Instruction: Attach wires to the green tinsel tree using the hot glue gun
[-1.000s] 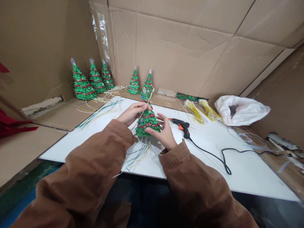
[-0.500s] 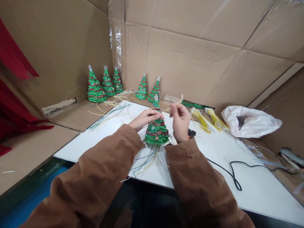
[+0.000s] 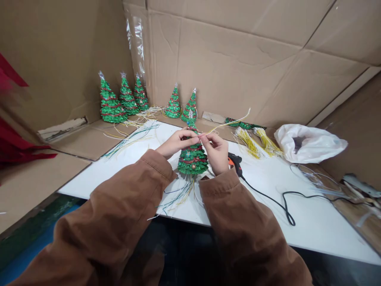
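Observation:
A small green Christmas tree [image 3: 193,163] with red garlands and a clear star top stands upright on the white board in front of me. Thin green, white and yellow wires [image 3: 181,196] spill from under its base. My left hand [image 3: 180,143] is closed in a pinch before the tree's upper part. Close against it, my right hand [image 3: 216,149] pinches thin yellow and white wires [image 3: 230,124], whose free ends stick out up and to the right. The fingertips of both hands meet at these wires and hide the exact grip.
Several similar trees [image 3: 111,105] stand along the cardboard wall. Behind my right hand lies a black and orange glue gun [image 3: 236,161], its cord [image 3: 268,196] running right. Yellow wire bundles [image 3: 248,143] and a white plastic bag [image 3: 312,145] sit at the right.
My right hand has moved in to meet my left fingertips. The wires' free ends now reach farther up and right. The view has shifted slightly, showing more of the glue gun.

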Available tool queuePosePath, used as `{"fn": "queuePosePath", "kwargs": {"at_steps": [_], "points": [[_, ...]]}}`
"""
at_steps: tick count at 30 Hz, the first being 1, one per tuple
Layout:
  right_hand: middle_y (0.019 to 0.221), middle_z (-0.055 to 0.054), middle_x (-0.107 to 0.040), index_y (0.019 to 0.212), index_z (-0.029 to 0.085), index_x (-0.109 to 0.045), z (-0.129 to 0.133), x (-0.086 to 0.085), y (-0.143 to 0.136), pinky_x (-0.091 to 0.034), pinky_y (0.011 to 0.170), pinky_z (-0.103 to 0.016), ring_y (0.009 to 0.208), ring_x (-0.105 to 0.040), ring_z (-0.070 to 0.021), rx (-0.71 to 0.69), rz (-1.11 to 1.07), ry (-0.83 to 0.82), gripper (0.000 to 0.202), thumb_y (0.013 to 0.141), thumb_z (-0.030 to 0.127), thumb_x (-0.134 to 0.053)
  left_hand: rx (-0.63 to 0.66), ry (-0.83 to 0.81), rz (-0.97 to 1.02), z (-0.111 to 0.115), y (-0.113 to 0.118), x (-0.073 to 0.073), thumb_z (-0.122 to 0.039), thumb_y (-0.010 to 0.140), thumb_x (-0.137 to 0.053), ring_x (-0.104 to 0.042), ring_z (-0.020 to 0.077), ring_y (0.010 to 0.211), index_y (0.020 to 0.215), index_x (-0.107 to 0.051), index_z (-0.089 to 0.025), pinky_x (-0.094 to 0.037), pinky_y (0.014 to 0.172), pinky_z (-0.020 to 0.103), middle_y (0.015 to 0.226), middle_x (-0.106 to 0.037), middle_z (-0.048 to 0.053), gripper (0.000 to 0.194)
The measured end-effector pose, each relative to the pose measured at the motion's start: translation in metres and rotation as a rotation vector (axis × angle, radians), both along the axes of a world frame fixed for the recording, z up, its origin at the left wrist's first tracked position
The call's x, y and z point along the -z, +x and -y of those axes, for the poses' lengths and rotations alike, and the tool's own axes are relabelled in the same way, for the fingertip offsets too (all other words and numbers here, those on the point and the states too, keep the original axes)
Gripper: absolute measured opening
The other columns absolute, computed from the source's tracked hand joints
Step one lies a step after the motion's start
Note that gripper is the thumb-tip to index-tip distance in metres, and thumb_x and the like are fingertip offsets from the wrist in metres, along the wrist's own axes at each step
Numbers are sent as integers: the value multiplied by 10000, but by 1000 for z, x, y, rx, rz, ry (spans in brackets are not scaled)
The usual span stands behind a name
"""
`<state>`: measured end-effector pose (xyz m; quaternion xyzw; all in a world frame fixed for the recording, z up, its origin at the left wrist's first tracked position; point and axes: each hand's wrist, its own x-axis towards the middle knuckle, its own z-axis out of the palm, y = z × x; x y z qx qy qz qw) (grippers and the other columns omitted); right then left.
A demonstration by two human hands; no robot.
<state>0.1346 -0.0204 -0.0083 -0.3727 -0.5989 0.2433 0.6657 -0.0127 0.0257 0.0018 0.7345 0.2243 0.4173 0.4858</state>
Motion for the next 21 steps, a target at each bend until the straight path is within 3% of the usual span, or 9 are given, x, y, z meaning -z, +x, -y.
{"fn": "queuePosePath", "kwargs": {"at_steps": [6, 11, 15, 21], "points": [[794, -26, -651, 773, 169, -622, 2, -6, 4, -430, 580, -234, 692, -570, -116, 197, -95, 37, 274, 786, 441, -590, -14, -27, 38, 1, 0, 1, -421, 741, -652, -502, 138, 749, 665, -628, -149, -359, 718, 265, 753, -557, 11, 284], [859, -45, -676, 738, 168, -622, 2, -2, -1, -457, 645, -254, 799, -603, -145, 17, 17, -14, 232, 775, 398, -616, -11, -20, 69, 0, 2, 3, -405, 739, -658, -486, 136, 733, 659, -621, -153, -353, 716, 259, 717, -537, 0, 266], [828, -42, -666, 727, 169, -609, 4, -4, 5, -436, 597, -248, 746, -593, -138, 91, 38, -15, 231, 808, 384, -580, -22, -8, 46, 0, 1, 2, -444, 752, -642, -497, 139, 744, 720, -648, -151, -356, 706, 255, 763, -560, 13, 295], [736, -28, -621, 654, 184, -541, 17, -4, 20, -417, 588, -252, 708, -563, -139, 121, 409, 145, 242, 857, 314, -529, -52, -40, 93, -2, -1, 4, -415, 725, -673, -493, 128, 725, 705, -630, -156, -362, 696, 250, 747, -555, 2, 264]]}}
